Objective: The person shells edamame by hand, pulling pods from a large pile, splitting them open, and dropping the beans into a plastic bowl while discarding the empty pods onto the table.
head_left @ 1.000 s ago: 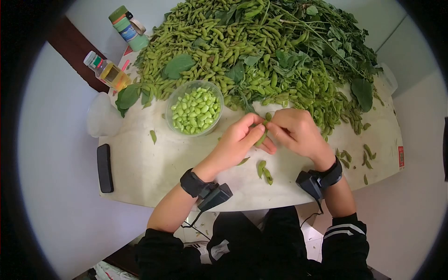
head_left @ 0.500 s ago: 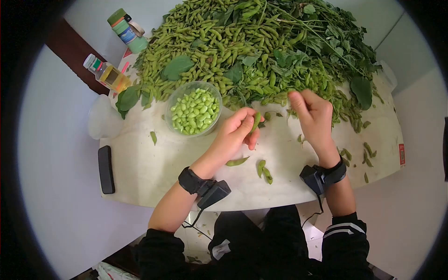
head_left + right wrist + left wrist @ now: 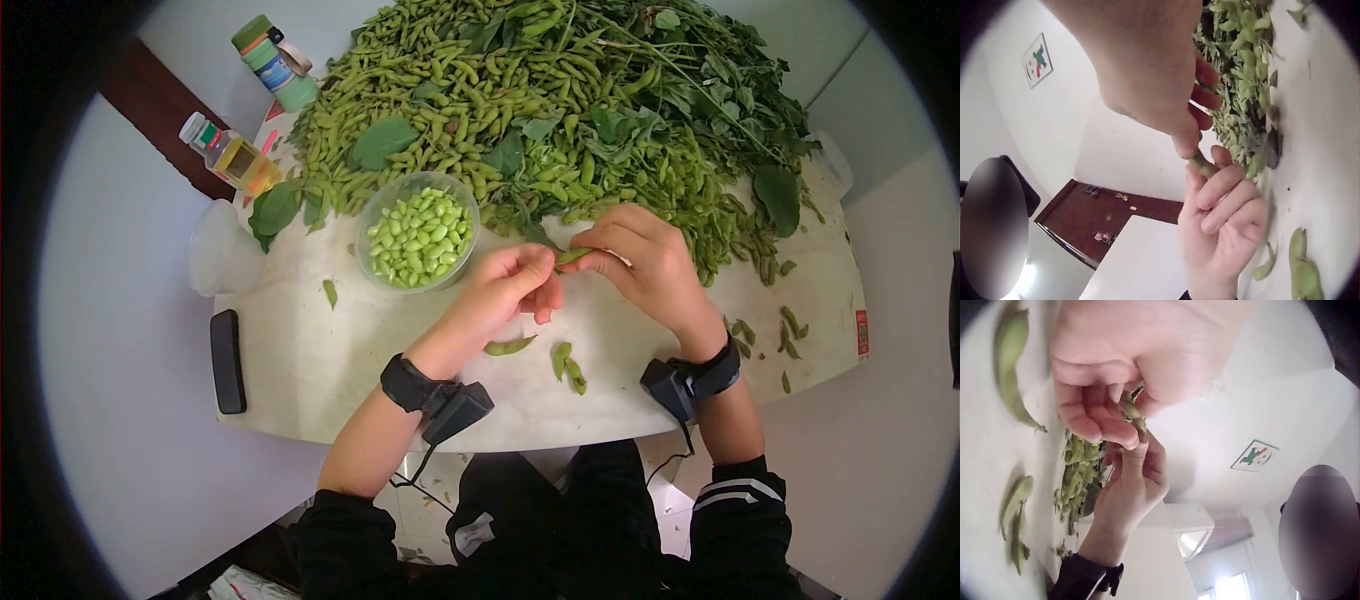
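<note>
We are pinching one edamame pod (image 3: 573, 256) between our left hand (image 3: 505, 295) and right hand (image 3: 645, 268), fingertips of both curling round it. We are holding it above the counter (image 3: 330, 350), just beside the bowl of shelled beans (image 3: 417, 234).

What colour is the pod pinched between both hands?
Green; the pod shows best in the head view.

On the table (image 3: 330, 370), the bowl (image 3: 400, 181) lies before the pod heap (image 3: 520, 90), the phone (image 3: 226, 361) far left.
</note>
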`<action>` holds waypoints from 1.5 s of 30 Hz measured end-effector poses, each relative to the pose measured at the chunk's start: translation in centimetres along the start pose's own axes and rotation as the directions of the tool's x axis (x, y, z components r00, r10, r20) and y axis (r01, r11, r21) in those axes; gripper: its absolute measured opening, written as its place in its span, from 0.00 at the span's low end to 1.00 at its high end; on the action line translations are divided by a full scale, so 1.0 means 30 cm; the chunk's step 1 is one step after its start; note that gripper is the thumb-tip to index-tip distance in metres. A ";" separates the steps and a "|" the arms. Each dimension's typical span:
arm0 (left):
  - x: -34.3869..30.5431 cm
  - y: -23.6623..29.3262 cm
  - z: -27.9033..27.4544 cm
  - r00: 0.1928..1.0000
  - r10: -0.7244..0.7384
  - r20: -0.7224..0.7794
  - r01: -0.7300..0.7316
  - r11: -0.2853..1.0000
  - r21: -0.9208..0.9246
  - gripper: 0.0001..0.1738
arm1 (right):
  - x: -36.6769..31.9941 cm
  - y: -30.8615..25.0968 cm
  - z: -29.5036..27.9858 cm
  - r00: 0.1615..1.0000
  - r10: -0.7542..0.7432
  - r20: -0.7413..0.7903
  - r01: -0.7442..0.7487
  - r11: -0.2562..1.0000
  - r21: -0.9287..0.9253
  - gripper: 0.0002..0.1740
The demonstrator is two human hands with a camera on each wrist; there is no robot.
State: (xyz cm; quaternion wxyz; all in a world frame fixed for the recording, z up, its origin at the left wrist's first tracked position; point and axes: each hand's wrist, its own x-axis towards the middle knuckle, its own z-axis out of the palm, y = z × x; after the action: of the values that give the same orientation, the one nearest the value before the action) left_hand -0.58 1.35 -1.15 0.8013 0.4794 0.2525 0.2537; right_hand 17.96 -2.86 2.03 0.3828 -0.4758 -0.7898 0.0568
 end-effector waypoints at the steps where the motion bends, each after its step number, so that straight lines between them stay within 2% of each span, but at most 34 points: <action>1: 0.001 -0.003 -0.001 1.000 0.000 -0.001 0.000 1.000 0.000 0.17 | 0.006 -0.002 -0.005 1.000 0.000 0.000 0.000 1.000 0.000 0.09; 3: 0.003 -0.010 -0.004 0.998 0.059 -0.026 -0.057 0.996 0.069 0.13 | 0.018 -0.001 -0.013 0.975 -0.223 -0.007 0.219 0.960 -0.174 0.08; 7: -0.001 -0.015 0.009 0.996 0.069 -0.055 -0.057 0.978 0.202 0.11 | 0.008 -0.002 -0.006 0.970 -0.241 0.042 0.245 0.950 -0.193 0.07; 9: 0.000 -0.024 0.014 0.989 0.123 -0.077 -0.095 0.950 0.297 0.10 | 0.005 -0.005 -0.007 0.976 -0.209 0.069 0.216 0.967 -0.131 0.06; 16: -0.005 -0.030 0.020 0.991 0.118 -0.055 -0.087 0.914 0.395 0.12 | -0.007 0.014 -0.006 0.979 -0.132 0.155 0.132 0.991 0.007 0.04; 19: -0.010 -0.034 0.029 0.984 0.149 -0.095 -0.087 0.876 0.474 0.10 | -0.016 0.036 0.000 0.974 -0.100 0.205 0.086 0.993 0.076 0.04; 25: -0.014 -0.046 0.031 0.951 0.308 -0.027 -0.230 0.762 0.605 0.09 | -0.010 0.063 -0.008 0.949 -0.060 0.310 -0.019 0.969 0.248 0.05; 27: -0.014 -0.045 0.038 0.918 0.398 0.003 -0.309 0.708 0.635 0.09 | -0.008 0.072 -0.014 0.916 -0.023 0.399 -0.148 0.909 0.391 0.06; 28: -0.014 -0.044 0.039 0.917 0.399 0.005 -0.311 0.709 0.633 0.09 | -0.010 0.069 -0.015 0.916 -0.021 0.401 -0.149 0.910 0.388 0.06; 30: -0.014 -0.039 0.035 0.901 0.431 -0.057 -0.310 0.728 0.612 0.07 | -0.013 0.058 -0.010 0.932 0.117 0.343 -0.257 0.881 0.397 0.08; 34: -0.013 -0.032 0.039 0.898 0.430 -0.099 -0.332 0.807 0.489 0.08 | -0.016 0.058 0.006 0.954 0.161 0.254 -0.266 0.847 0.461 0.11; 36: -0.009 -0.031 0.043 0.862 0.493 -0.118 -0.402 0.806 0.434 0.10 | -0.021 0.057 0.006 0.904 0.285 0.319 -0.425 0.688 0.588 0.13; 40: 0.007 -0.040 0.029 0.823 0.567 -0.041 -0.467 0.717 0.518 0.10 | -0.018 0.041 0.003 0.908 0.261 0.329 -0.412 0.703 0.579 0.12; 42: 0.010 -0.038 0.024 0.789 0.615 0.001 -0.475 0.608 0.636 0.10 | -0.007 0.020 -0.005 0.916 0.261 0.303 -0.371 0.840 0.397 0.11; 43: 0.004 -0.034 0.028 0.789 0.615 -0.001 -0.474 0.609 0.637 0.10 | -0.007 0.018 -0.001 0.916 0.260 0.305 -0.371 0.839 0.398 0.11; 45: -0.013 -0.020 0.041 0.944 0.329 -0.027 -0.288 0.861 0.420 0.11 | -0.008 0.015 0.009 0.941 0.218 0.260 -0.311 0.861 0.402 0.11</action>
State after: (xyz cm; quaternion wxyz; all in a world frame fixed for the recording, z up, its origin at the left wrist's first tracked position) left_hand 0.02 0.05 -1.10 0.6182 0.6582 0.2589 0.3429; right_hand 18.17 -2.72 1.51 0.3845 -0.4735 -0.7187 0.3338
